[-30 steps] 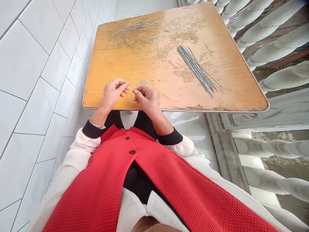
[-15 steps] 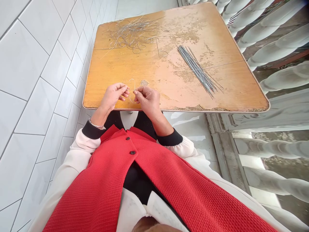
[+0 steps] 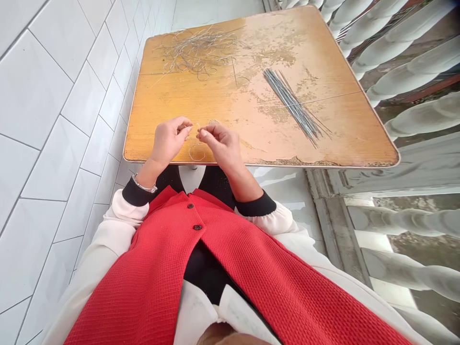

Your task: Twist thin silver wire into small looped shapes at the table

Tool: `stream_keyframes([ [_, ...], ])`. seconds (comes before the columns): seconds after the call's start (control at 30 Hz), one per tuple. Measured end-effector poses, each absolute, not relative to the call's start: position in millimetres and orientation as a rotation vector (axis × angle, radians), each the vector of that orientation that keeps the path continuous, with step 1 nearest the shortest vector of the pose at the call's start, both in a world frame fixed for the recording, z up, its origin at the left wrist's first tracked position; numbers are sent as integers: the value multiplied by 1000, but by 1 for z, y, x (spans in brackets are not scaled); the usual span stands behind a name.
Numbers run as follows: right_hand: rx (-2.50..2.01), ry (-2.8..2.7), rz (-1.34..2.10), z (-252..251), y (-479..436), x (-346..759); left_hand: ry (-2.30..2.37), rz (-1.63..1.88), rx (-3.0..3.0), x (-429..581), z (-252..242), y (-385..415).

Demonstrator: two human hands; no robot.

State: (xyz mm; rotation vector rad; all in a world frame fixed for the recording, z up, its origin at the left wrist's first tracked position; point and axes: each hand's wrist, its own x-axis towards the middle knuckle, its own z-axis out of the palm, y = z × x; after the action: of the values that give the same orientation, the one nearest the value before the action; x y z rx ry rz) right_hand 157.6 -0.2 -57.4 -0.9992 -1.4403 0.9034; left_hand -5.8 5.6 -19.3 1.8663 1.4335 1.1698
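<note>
Right hand (image 3: 224,144) fingertips clamped on wire (image 3: 197,159); left hand (image 3: 168,140) at 9 o'clock, can't tell grip. Wire's loop now fuller toward 6 o'clock; looks mid-bend.

Head-worn view, facing forward and down, near red vest (image 3: 143,268), tabletop (image 3: 247,105) farther off

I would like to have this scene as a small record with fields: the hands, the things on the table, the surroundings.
Right hand: pinches a thin bent wire
Left hand: fingertips close to that wire; grip unclear
Table: orange-brown top, surface worn in patches
Far left of table: tangled wire pile
Right part: bundle of grey rods, lying diagonally
Across the bundle: one long thin strand
Surroundings: white tiled wall left, pale balustrade right
</note>
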Motion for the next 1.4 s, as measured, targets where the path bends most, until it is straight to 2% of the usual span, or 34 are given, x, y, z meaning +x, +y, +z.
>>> stream_keyframes([
  [0.23,-961,-1377,1073,-51,12,153,1455,1199,1946,0,-26,-4],
  [0.53,-1108,-1574,372,-65,6,142,1492,1283,1907,5,-37,-7],
  [0.9,-1133,-1657,149,-67,6,143,1547,1337,1902,10,-37,-15],
  [1.17,-1157,-1636,169,-72,7,142,1574,1327,1915,13,-35,-18],
  [1.4,-1011,-1494,584,-63,-1,152,1622,1366,1983,8,-40,-11],
])
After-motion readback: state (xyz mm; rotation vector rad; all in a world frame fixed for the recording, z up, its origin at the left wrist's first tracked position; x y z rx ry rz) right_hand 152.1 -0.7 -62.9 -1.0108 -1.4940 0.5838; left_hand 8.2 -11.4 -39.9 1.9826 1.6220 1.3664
